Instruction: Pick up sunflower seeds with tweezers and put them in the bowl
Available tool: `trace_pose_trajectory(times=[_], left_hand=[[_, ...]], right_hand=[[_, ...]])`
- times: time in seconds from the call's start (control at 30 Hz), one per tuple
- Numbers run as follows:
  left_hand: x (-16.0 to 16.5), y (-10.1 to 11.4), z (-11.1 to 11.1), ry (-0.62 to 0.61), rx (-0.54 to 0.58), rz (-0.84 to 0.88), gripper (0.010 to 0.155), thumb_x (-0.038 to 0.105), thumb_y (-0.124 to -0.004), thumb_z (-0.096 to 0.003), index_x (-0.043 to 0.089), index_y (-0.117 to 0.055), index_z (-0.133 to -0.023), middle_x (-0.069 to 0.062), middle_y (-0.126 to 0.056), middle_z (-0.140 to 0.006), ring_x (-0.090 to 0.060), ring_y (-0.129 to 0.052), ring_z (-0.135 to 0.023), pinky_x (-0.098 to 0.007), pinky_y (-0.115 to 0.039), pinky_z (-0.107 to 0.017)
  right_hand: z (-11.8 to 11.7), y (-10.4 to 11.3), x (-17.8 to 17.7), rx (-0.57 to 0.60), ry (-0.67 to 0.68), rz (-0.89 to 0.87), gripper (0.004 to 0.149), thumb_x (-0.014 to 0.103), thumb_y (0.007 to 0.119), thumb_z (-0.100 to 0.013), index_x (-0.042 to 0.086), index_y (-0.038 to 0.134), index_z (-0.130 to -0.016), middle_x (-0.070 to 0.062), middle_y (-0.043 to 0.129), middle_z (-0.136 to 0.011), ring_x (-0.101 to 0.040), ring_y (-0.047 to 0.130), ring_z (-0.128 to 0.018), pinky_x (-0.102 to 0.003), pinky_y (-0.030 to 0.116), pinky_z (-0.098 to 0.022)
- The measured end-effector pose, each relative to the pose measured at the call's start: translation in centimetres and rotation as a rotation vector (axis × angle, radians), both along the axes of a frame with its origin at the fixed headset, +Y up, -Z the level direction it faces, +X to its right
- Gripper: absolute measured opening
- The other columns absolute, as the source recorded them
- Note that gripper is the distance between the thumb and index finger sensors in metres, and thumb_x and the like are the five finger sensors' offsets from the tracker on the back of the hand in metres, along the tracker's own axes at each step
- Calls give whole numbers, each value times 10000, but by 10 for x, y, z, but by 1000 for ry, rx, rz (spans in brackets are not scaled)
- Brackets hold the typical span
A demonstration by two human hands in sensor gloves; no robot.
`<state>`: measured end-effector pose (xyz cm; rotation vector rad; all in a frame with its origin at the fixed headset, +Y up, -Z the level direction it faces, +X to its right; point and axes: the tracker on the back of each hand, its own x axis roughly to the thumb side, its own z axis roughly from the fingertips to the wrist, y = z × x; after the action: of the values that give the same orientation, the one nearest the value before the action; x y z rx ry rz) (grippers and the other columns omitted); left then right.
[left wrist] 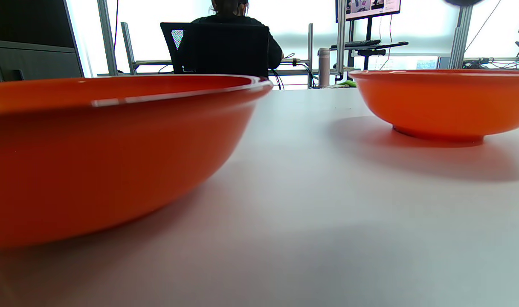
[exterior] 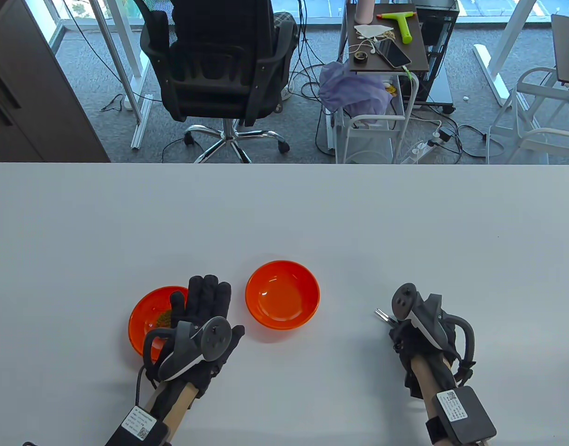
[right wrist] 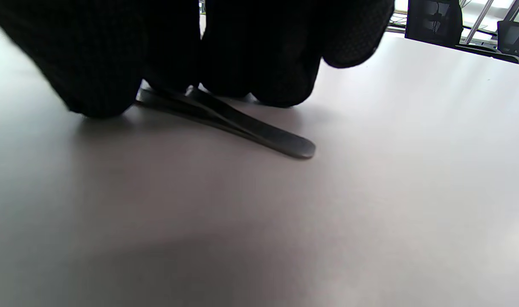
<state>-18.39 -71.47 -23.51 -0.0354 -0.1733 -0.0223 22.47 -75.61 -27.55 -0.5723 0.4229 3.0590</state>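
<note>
An orange bowl (exterior: 142,320) holds a small heap of sunflower seeds (exterior: 163,318); it also shows in the left wrist view (left wrist: 93,149). A second orange bowl (exterior: 282,295), empty, stands to its right and shows in the left wrist view (left wrist: 442,102). My left hand (exterior: 203,302) lies flat with fingers stretched out, beside and partly over the seed bowl's right rim. My right hand (exterior: 412,327) is curled down on the metal tweezers (exterior: 382,315), which lie on the table. In the right wrist view my fingers (right wrist: 191,51) press on the tweezers (right wrist: 259,132), whose rounded end points toward the camera.
The white table (exterior: 284,213) stretches wide behind the bowls. Beyond its far edge are an office chair (exterior: 224,69) and a cart (exterior: 382,93) with clutter.
</note>
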Motion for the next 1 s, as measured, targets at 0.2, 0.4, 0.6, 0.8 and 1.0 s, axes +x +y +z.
trace_pose_trajectory(times=[0.2,0.4,0.6,0.8,1.0], left_hand=[[-1,0,-1,8,-5,6,815,650,-613,-462,292,-281,-1115,-20,-238,-1231,-304,-234,-1176,-591,-207,-788],[-4,1,0,22,-5,13,814,650,-612,-463,294,-280,-1115,-21,-236,-1231,-304,-234,-1176,-590,-205,-790],[-7,4,-1,39,1,23,814,647,-615,-462,293,-281,-1115,-22,-239,-1231,-307,-236,-1175,-589,-206,-790],[-9,5,-1,47,-3,34,812,645,-615,-464,292,-280,-1114,-23,-239,-1230,-306,-236,-1175,-589,-207,-789],[-13,9,2,57,5,63,812,643,-616,-463,291,-282,-1114,-26,-239,-1229,-309,-236,-1175,-589,-207,-789]], right_hand=[[-1,0,2,18,-6,-22,474,463,961,-294,356,895,-751,47,863,-844,-264,885,-746,-491,691,-682],[-1,1,4,42,-4,-67,464,456,942,-303,340,902,-750,47,869,-849,-270,889,-759,-494,693,-684],[2,11,7,140,-8,-180,450,443,869,-341,338,822,-776,5,908,-867,-283,954,-777,-500,747,-656],[5,20,11,248,-49,-336,427,454,779,-375,395,760,-798,58,972,-725,-222,1028,-633,-459,806,-598],[7,29,15,367,-72,-527,411,467,740,-391,460,807,-796,78,930,-648,-184,959,-574,-453,766,-625]])
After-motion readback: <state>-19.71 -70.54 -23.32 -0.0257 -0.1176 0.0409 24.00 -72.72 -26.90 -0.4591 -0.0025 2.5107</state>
